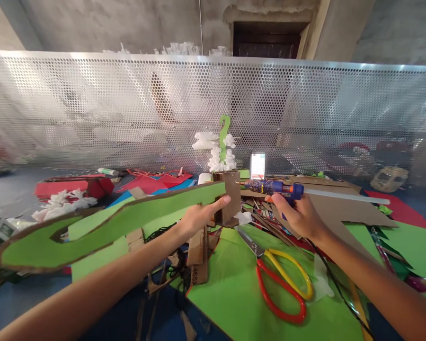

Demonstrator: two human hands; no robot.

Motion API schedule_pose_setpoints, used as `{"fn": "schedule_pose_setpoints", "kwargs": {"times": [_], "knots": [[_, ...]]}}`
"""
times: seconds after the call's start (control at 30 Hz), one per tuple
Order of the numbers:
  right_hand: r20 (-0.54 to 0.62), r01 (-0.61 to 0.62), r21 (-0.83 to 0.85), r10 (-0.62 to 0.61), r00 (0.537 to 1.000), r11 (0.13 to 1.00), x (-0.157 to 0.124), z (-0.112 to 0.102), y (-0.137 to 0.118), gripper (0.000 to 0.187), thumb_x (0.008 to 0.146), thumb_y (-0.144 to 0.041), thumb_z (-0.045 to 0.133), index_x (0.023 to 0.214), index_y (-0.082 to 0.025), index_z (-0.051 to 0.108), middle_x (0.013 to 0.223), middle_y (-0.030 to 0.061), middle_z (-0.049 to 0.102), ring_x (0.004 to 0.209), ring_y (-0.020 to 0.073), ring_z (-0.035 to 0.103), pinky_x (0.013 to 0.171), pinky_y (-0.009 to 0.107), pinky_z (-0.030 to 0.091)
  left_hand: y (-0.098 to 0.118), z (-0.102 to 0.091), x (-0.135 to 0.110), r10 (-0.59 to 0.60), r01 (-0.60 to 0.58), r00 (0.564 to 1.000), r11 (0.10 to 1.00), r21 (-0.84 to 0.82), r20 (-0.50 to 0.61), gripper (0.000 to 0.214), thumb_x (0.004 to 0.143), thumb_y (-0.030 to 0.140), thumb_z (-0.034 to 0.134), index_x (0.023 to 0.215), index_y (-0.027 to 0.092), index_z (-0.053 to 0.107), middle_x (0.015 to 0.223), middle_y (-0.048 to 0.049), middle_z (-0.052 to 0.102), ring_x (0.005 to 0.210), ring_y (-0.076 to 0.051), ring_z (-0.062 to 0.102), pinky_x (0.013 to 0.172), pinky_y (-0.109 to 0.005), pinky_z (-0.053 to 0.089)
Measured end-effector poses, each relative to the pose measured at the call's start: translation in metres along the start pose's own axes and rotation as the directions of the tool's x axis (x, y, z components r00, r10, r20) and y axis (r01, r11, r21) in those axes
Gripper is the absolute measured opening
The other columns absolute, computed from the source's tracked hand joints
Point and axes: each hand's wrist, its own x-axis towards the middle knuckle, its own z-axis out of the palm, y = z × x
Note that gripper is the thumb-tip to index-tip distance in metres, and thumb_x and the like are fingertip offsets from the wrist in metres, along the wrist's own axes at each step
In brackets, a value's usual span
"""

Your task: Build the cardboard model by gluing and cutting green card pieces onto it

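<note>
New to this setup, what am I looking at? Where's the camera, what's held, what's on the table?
No robot here: these are a person's bare hands, and the single picture comes from a camera worn on the head, looking forward and down.

The right hand holds a blue glue gun, with a pale glue stick sticking out behind. Its nozzle points at a brown cardboard block, which the left hand holds; its fingers are partly hidden. A long green cutout reaches leftward from there.

In front lie scissors with red and yellow handles, on a green sheet. Cardboard sheets lie to the right, and a red item to the left. Behind everything stands a perforated metal panel.
</note>
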Motion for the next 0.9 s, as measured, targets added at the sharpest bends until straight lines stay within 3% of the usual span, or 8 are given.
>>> {"fn": "schedule_pose_setpoints", "kwargs": {"times": [0.13, 0.3, 0.57, 0.8, 0.9], "knots": [[0.202, -0.021, 0.067, 0.007, 0.979, 0.998, 0.002, -0.005, 0.002, 0.038, 0.102, -0.058, 0.057, 0.098, -0.022, 0.069, 0.074, -0.0006, 0.064, 0.060, 0.0143, 0.054, 0.059, 0.029, 0.041, -0.003, 0.003, 0.008, 0.012, -0.002, 0.999, 0.966, -0.260, 0.038, 0.066, 0.081, 0.072, 0.075, 0.113, 0.015, 0.079, 0.119, -0.0141, 0.079, 0.123, -0.038, 0.068, 0.109, -0.049, 0.051], [0.391, 0.019, -0.066, 0.009, 0.920, 0.998, 0.003, -0.006, -0.006, 0.036, 0.102, -0.054, 0.056, 0.088, -0.022, 0.064, 0.072, -0.0012, 0.062, 0.066, 0.0164, 0.058, 0.063, 0.030, 0.041, -0.005, 0.005, 0.014, 0.037, -0.015, 0.999, 0.880, -0.474, 0.037, 0.069, 0.082, 0.064, 0.080, 0.128, 0.014, 0.073, 0.132, -0.0156, 0.075, 0.135, -0.036, 0.061, 0.116, -0.049, 0.044], [0.364, 0.221, -0.228, -0.128, 0.923, 0.948, 0.000, 0.007, -0.014, 0.038, 0.101, -0.047, 0.060, 0.076, -0.023, 0.044, 0.074, -0.0014, 0.052, 0.059, 0.0134, 0.045, 0.058, 0.031, 0.032, 0.001, 0.004, 0.010, -0.032, 0.042, 0.999, 0.884, -0.465, 0.030, 0.062, 0.078, 0.065, 0.083, 0.111, 0.013, 0.078, 0.109, -0.0129, 0.080, 0.123, -0.037, 0.067, 0.108, -0.047, 0.049], [0.315, 0.223, -0.271, -0.132, 0.940, 0.936, -0.001, 0.008, -0.012, 0.038, 0.100, -0.047, 0.061, 0.076, -0.024, 0.044, 0.073, -0.0004, 0.054, 0.060, 0.0142, 0.046, 0.058, 0.032, 0.032, 0.001, 0.003, 0.011, -0.049, 0.062, 0.998, 0.866, -0.496, 0.039, 0.063, 0.076, 0.067, 0.084, 0.108, 0.013, 0.076, 0.111, -0.0119, 0.079, 0.113, -0.032, 0.070, 0.100, -0.041, 0.052], [0.306, 0.180, -0.260, -0.096, 0.947, 0.949, 0.001, 0.005, -0.014, 0.035, 0.100, -0.048, 0.060, 0.077, -0.024, 0.049, 0.070, -0.0008, 0.055, 0.058, 0.0149, 0.048, 0.056, 0.031, 0.033, 0.002, 0.003, 0.012, -0.057, 0.069, 0.998, 0.853, -0.517, 0.040, 0.062, 0.074, 0.068, 0.085, 0.102, 0.014, 0.076, 0.102, -0.0092, 0.079, 0.105, -0.029, 0.071, 0.094, -0.038, 0.053]]}}
